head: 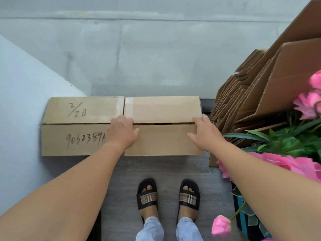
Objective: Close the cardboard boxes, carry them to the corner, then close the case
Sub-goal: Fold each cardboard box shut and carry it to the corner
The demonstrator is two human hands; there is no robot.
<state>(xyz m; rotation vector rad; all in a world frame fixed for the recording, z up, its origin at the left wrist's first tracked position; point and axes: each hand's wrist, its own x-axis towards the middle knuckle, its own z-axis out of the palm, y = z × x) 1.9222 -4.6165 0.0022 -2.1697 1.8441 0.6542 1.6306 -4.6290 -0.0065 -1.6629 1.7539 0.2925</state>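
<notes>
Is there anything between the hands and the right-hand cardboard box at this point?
Nothing visible. The left hand and right hand both rest directly on the top flaps of the right box, which sits on the floor touching the written-on box by the wall.

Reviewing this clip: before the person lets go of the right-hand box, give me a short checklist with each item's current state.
1. Unmarked box set on the floor beside the marked box: ok.
2. Its flaps fully shut: not ok, a thin gap shows at the seam.
3. Left hand over the boxes' junction: ok.
4. Right hand on the right edge: ok.
5. Flattened cardboard stack clear of the box: ok.
6. Case closed: cannot tell, not in view.
</notes>
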